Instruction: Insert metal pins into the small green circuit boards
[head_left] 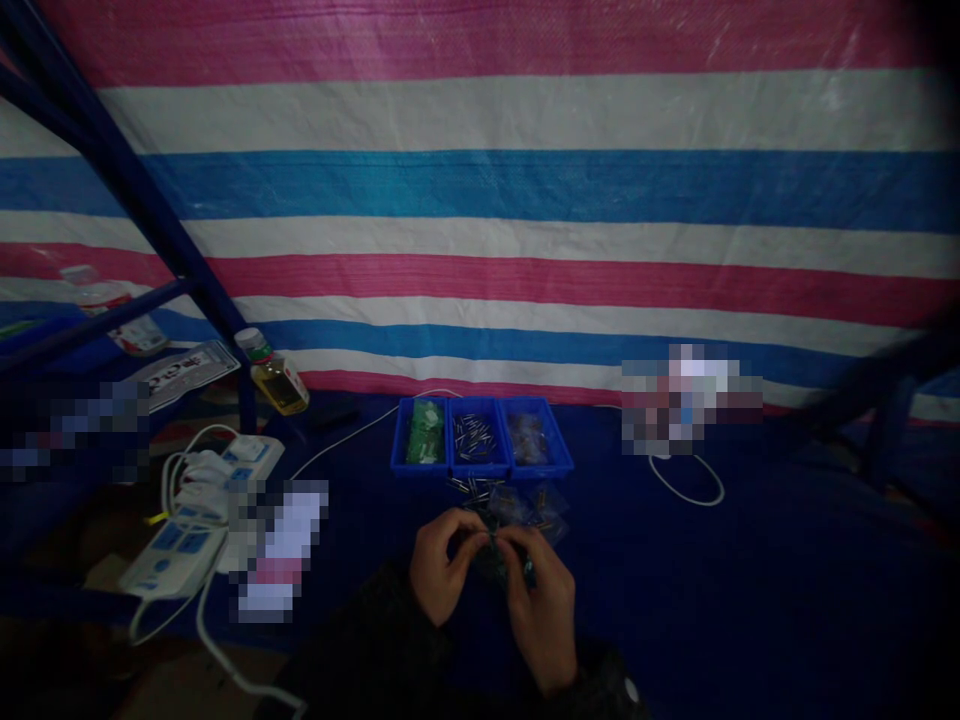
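Note:
My left hand (444, 562) and my right hand (541, 598) meet over the blue surface. Both are closed, thumb and forefinger pinching at the same spot, but the small thing between the fingertips is too dark to make out. Below the fingertips lie dim greenish pieces. Just beyond my hands are loose slim metal pins (474, 487) and small clear plastic bags (546, 520) with brass-coloured bits inside. Behind these stand three joined blue bins: green pieces (426, 436) in the left one, metal pins (475, 438) in the middle, clear small bags (529, 442) in the right.
To the left lie white power strips (176, 550) with plugs and cables, beside a blurred-out phone-like shape (285, 555). A bottle of yellow liquid (279, 383) stands near a blue metal post (150, 200). Behind hangs a striped sheet (525, 190). A white cable loop (697, 497) is at right.

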